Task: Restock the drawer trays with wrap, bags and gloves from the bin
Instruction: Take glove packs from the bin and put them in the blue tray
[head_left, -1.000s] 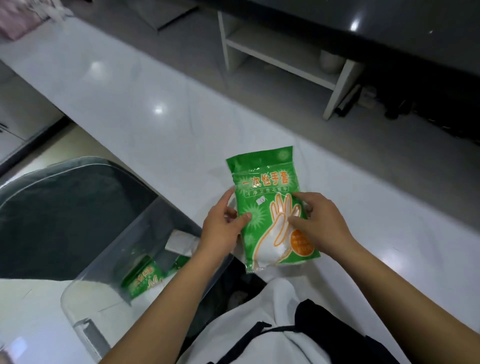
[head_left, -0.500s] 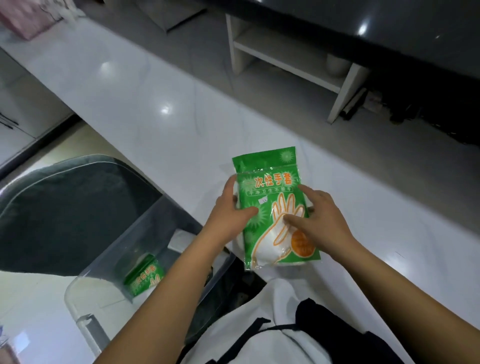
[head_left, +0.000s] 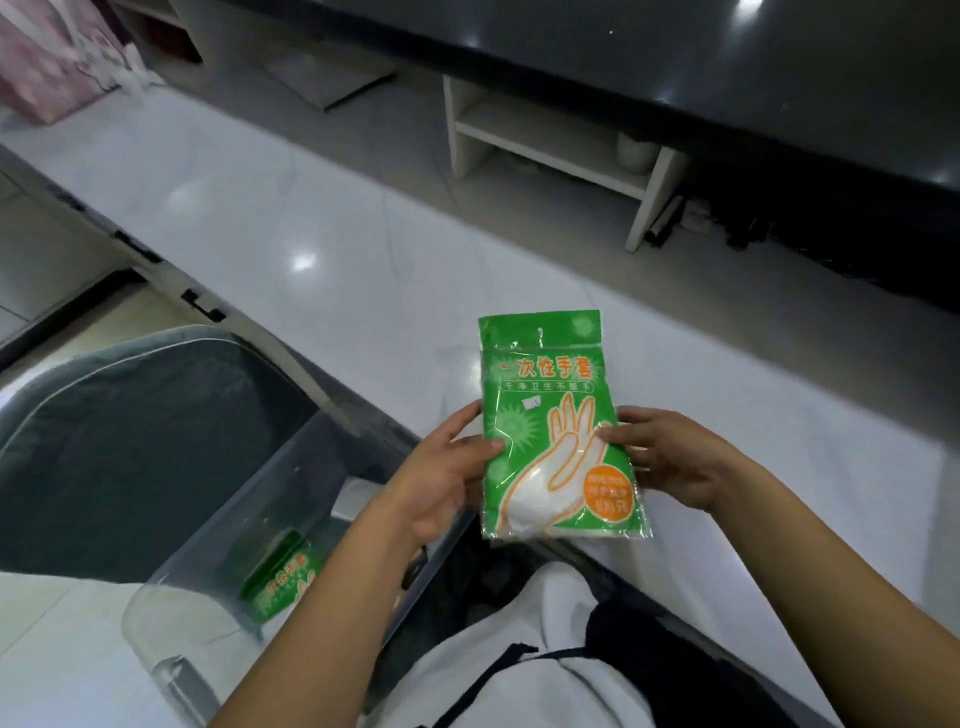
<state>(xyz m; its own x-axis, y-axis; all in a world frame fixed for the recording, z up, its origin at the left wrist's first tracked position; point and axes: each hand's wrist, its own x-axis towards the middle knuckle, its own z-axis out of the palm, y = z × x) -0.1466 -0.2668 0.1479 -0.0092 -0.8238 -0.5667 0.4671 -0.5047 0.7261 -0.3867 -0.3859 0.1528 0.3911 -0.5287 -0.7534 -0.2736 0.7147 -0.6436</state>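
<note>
the left hand (head_left: 441, 483) and the right hand (head_left: 670, 457) hold a green packet of disposable gloves (head_left: 550, 426) between them, above the near edge of the white table (head_left: 311, 223). the packet's printed face is turned up toward the camera, its header strip pointing away from the person. each hand pinches one long side: the left thumb lies on the front at the left edge, the right thumb on the front at the right edge, and the fingers curl behind the packet, mostly hidden. to the left and lower down stands a clear plastic bin (head_left: 208, 551); a second green glove packet (head_left: 283, 571) lies inside it, with a white box (head_left: 358, 499) just beyond that. a white open shelf unit (head_left: 545, 156) stands on the floor past the table.
</note>
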